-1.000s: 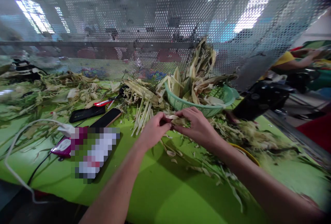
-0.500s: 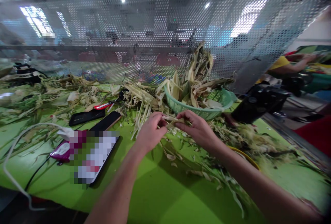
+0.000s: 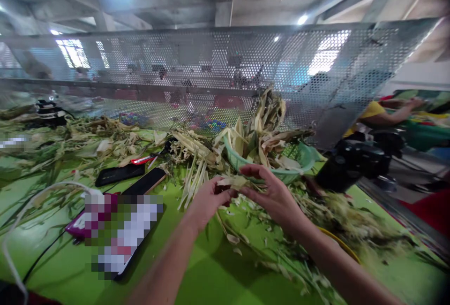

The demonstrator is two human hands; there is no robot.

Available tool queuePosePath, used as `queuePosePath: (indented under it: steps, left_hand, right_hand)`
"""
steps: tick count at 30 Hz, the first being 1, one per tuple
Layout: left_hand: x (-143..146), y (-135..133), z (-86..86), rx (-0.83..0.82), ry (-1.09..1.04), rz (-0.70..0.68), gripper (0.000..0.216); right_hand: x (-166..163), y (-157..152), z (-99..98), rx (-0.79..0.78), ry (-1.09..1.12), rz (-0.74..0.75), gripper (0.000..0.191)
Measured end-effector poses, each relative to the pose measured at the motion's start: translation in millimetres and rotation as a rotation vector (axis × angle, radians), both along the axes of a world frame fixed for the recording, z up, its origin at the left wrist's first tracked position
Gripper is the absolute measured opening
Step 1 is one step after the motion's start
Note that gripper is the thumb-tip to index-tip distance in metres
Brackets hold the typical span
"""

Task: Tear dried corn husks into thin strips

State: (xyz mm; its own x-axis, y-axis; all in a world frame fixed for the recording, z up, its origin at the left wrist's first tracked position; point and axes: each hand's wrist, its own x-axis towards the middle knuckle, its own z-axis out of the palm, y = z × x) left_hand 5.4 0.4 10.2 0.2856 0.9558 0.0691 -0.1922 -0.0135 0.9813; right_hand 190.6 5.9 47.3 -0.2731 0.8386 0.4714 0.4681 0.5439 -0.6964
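My left hand point(image 3: 207, 202) is closed, its thumb and fingers pinching a pale strip of corn husk point(image 3: 232, 182) above the green table point(image 3: 211, 272). My right hand point(image 3: 270, 192) is at the other end of the strip, with thumb and index finger spread apart. Whether its fingertips touch the husk is hard to tell. Just beyond the hands stands a light green plastic basket point(image 3: 234, 157) filled with dry corn husks point(image 3: 262, 131). Narrow cut husk strips point(image 3: 193, 178) lie left of it, and small scraps point(image 3: 234, 239) lie below my hands.
Left are phones point(image 3: 144, 180), a red box cutter point(image 3: 142, 160), a purple packet point(image 3: 75, 227) and a white cable point(image 3: 10, 258). Corn silk point(image 3: 358, 216) and a yellow rim point(image 3: 339, 241) lie right. A perforated metal screen point(image 3: 197, 61) stands behind. A person's arm point(image 3: 393, 115) shows far right.
The view has tilted up, so the table sits lower in it. My right thumb and index finger, closed on the husk before, have spread apart. My left hand still holds the strip.
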Motion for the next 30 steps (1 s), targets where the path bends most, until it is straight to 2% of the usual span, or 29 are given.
queuePosePath:
  steps: [2, 5, 10, 15, 19, 22, 27, 30]
  left_hand:
    - [0.2, 0.9, 1.5, -0.019, -0.065, 0.065, 0.041]
    - [1.2, 0.0, 6.0, -0.01, -0.11, 0.146, 0.041]
    - [5.0, -0.7, 5.8, -0.008, -0.115, 0.204, 0.031]
    - [5.2, 0.3, -0.4, 0.028, -0.094, 0.17, 0.021]
    - [3.7, -0.8, 3.0, -0.009, -0.137, 0.217, 0.02]
    - [2.4, -0.5, 5.2, -0.023, -0.152, 0.219, 0.02]
    - [1.7, 1.0, -0.2, 0.072, 0.03, 0.196, 0.015]
    - [4.0, -0.7, -3.8, 0.12, 0.124, 0.142, 0.01]
  right_hand:
    - [2.7, 0.9, 1.8, 0.042, 0.031, -0.075, 0.035]
    - [5.1, 1.2, 3.0, 0.05, 0.072, -0.145, 0.028]
    - [0.9, -0.2, -1.3, -0.12, 0.111, -0.054, 0.026]
    - [-0.7, 3.3, -8.4, -0.14, 0.084, -0.061, 0.026]
    - [3.6, 6.0, -7.3, -0.102, 0.07, -0.119, 0.024]
    - [7.2, 6.1, -1.5, -0.094, 0.042, -0.094, 0.025]
    - [9.3, 3.0, 9.9, 0.058, -0.102, -0.073, 0.025]
    - [5.6, 1.9, 8.6, 0.128, -0.173, 0.001, 0.022]
